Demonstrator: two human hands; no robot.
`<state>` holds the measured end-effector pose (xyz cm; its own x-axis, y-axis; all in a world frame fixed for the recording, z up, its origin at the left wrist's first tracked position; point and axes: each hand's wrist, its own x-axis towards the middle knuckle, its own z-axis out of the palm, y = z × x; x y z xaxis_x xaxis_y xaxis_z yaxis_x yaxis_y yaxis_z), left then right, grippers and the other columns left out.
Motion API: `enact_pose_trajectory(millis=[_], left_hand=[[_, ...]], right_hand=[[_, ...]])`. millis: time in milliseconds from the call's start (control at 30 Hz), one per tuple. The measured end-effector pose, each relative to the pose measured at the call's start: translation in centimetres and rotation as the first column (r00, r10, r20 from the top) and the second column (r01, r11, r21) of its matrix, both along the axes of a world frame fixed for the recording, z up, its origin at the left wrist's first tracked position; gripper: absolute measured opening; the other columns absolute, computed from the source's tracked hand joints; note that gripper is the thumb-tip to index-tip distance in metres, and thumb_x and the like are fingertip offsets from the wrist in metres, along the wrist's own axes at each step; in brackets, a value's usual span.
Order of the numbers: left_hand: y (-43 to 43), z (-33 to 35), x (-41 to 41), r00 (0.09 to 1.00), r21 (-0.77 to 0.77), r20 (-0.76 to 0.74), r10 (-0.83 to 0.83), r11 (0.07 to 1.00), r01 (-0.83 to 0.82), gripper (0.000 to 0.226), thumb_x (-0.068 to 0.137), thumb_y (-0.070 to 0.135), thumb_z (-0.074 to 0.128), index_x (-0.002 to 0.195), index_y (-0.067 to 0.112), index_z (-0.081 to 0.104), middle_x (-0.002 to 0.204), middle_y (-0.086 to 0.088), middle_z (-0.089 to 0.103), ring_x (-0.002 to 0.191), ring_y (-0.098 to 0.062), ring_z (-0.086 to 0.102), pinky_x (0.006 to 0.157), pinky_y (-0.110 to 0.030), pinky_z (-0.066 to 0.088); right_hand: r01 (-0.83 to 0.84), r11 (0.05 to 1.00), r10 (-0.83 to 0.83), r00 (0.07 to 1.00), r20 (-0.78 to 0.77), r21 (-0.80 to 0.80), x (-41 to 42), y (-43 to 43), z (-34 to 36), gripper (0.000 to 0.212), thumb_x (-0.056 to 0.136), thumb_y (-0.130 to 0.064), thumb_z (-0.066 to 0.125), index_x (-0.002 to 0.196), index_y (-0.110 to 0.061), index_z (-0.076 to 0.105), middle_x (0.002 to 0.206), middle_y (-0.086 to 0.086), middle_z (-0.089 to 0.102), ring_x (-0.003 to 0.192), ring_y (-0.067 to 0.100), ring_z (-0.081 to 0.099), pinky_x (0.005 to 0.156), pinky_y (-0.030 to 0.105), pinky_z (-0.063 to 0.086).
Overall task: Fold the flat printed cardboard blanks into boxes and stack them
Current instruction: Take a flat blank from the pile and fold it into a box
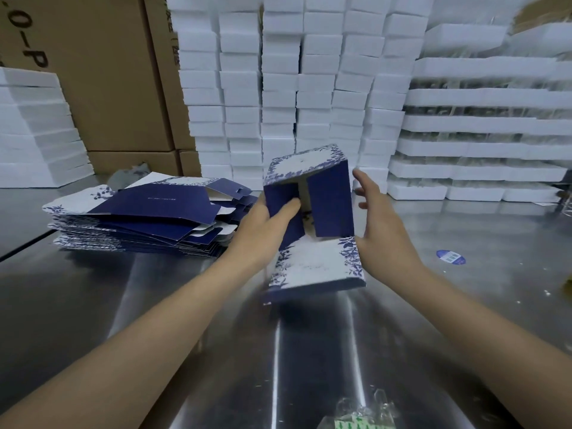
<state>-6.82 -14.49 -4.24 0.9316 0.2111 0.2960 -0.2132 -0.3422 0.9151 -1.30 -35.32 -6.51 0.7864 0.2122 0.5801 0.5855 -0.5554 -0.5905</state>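
Note:
A half-formed box (322, 261), navy blue with white floral-edged panels, stands above the steel table (93, 305) at the centre. Its two navy end flaps are folded inward with a gap between them. My left hand (263, 233) holds the box's left side, its thumb pressing the left flap. My right hand (377, 230) lies against the right side with fingers straight and spread. A stack of flat printed blanks (139, 221) lies to the left of the box, next to my left hand.
White foam boxes (294, 88) are stacked high along the back, with white trays (483, 150) at the right and more at the left (34, 131). Brown cartons (102, 72) stand behind the blanks. A blue sticker (450, 257) and plastic wrap (362, 413) lie on the table.

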Motion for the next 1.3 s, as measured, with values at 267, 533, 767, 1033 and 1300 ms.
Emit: enact_pose_trajectory(millis=[267,533,767,1033,1300], left_hand=[[0.0,1.8,-0.9,0.969,-0.281,0.1,-0.224,0.928,0.244,0.048,0.089,0.083,0.048,0.126,0.059,0.069,0.131,0.033,0.067,0.122,0.018,0.057,0.119,-0.037,0.03],[0.0,0.6,-0.4,0.952,0.106,0.295,-0.079,0.993,0.05,0.056,0.109,0.065,0.023,0.155,0.041,0.045,0.156,0.025,0.046,0.148,0.006,0.033,0.125,-0.029,0.024],[0.3,-1.1,0.6,0.956,0.148,0.29,0.043,0.985,-0.089,0.037,0.115,0.045,0.035,0.11,0.03,0.068,0.114,0.014,0.063,0.114,-0.005,0.059,0.107,-0.037,0.046],[1.2,-1.3,0.7,0.881,0.196,0.472,0.048,0.968,-0.157,0.034,0.108,0.044,0.054,0.14,0.054,0.049,0.13,0.021,0.052,0.123,-0.006,0.06,0.096,-0.036,0.055],[0.4,-1.1,-0.3,0.791,0.589,0.604,-0.095,0.722,-0.363,0.014,0.102,0.03,0.07,0.11,0.021,0.076,0.11,0.012,0.073,0.109,-0.014,0.066,0.095,-0.047,0.047]], right_hand=[[-0.206,0.904,0.202,0.978,0.051,0.374,-2.1,1.5,2.0,0.081,0.083,-0.057,0.067,0.152,-0.064,0.025,0.139,-0.024,0.058,0.115,0.005,0.067,0.095,0.04,0.059],[-0.145,0.955,0.142,0.989,0.029,0.257,-3.2,1.4,2.6,0.03,0.11,-0.049,0.047,0.129,-0.04,0.069,0.135,-0.02,0.061,0.117,-0.013,0.054,0.089,0.003,0.04],[-0.094,0.968,0.102,0.995,-0.024,0.233,-2.0,1.7,1.4,0.023,0.11,-0.044,0.049,0.117,-0.034,0.069,0.112,-0.016,0.068,0.11,0.002,0.061,0.088,0.03,0.049],[-0.12,0.984,0.096,0.979,0.178,0.13,-1.0,1.4,0.7,0.036,0.108,-0.04,0.057,0.142,-0.05,0.055,0.145,-0.018,0.052,0.117,-0.011,0.058,0.093,0.039,0.058],[-0.109,0.992,0.09,0.966,0.241,0.069,-1.3,1.7,0.7,0.017,0.106,-0.031,0.057,0.11,-0.035,0.073,0.132,-0.021,0.059,0.124,0.003,0.057,0.102,0.025,0.047]])
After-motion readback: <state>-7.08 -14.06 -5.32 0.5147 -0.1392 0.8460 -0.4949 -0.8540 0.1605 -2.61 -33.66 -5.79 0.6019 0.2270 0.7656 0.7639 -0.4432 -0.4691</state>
